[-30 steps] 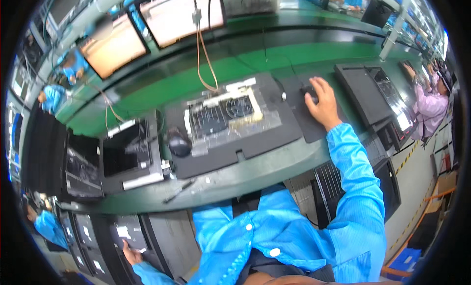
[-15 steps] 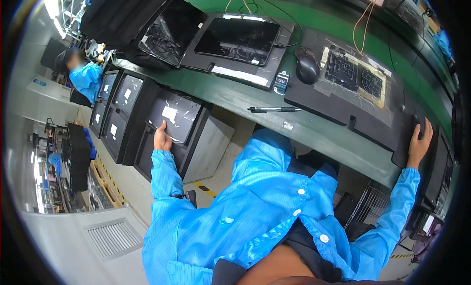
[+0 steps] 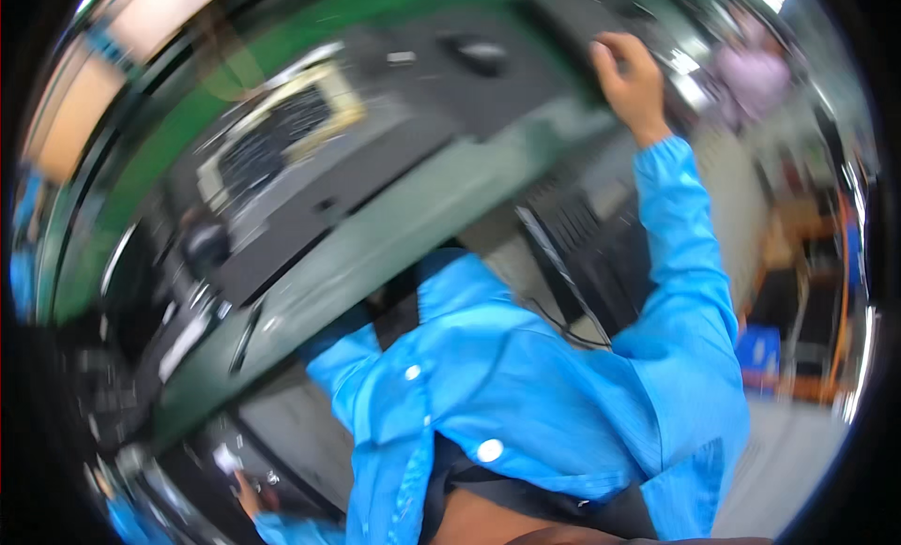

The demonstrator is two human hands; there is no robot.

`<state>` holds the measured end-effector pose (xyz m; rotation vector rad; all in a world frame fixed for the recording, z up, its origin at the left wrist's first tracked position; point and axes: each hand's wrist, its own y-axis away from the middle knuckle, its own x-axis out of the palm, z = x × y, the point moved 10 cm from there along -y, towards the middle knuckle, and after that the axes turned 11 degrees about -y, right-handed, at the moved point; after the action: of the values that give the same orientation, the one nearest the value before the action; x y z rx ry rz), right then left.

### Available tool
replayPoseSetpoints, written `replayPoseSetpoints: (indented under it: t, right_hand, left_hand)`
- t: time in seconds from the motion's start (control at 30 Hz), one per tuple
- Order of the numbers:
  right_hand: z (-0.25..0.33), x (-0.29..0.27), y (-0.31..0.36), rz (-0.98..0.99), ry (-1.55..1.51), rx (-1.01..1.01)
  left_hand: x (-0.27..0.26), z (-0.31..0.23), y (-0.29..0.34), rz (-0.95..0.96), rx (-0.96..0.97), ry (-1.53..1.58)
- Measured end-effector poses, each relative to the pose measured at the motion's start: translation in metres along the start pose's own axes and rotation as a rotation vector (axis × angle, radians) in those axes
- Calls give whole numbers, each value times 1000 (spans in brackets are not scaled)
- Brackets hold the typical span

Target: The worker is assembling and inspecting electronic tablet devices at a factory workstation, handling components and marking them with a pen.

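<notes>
At the lower left my left hand [image 3: 246,496] touches the near edge of a dark flat panel [image 3: 267,470] with a white label, seated in a black bin beside the bench. Motion smears its fingers, so their grip is unclear. At the far right end of the green bench [image 3: 375,254], my right hand [image 3: 636,85] is raised, with thumb and forefinger apart and nothing visible between them. It hovers near a dark flat item at the bench end. A black computer mouse [image 3: 479,55] lies on a dark mat left of that hand.
A black board with a taped, pale-edged dark plate [image 3: 282,137] covers the middle of the bench. A pen [image 3: 246,337] lies by the front edge, and another black mouse [image 3: 205,240] sits farther left. A person in pale purple [image 3: 751,76] is beyond the right end.
My view has swung sharply to the right and blurred. The right hand has lifted from beside the bench-end mouse, while the left stays at the labelled panel.
</notes>
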<state>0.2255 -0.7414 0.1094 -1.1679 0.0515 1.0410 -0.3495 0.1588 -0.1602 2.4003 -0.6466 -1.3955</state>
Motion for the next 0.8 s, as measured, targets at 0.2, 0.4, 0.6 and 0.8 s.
replayPoseSetpoints:
  t: [0.2,0.4,0.6,0.8]
  right_hand:
    - [-139,-163,173,829,632,946]
    - [-160,-178,329,826,473,1252]
    - [-171,-179,315,637,285,990]
    - [-106,-202,270,521,-126,948]
  left_hand:
    - [60,-233,118,28,358,-493]
    - [225,-323,251,1395,1097,132]
    - [308,-363,353,1564,952,-178]
    - [342,-393,429,1332,1343,-303]
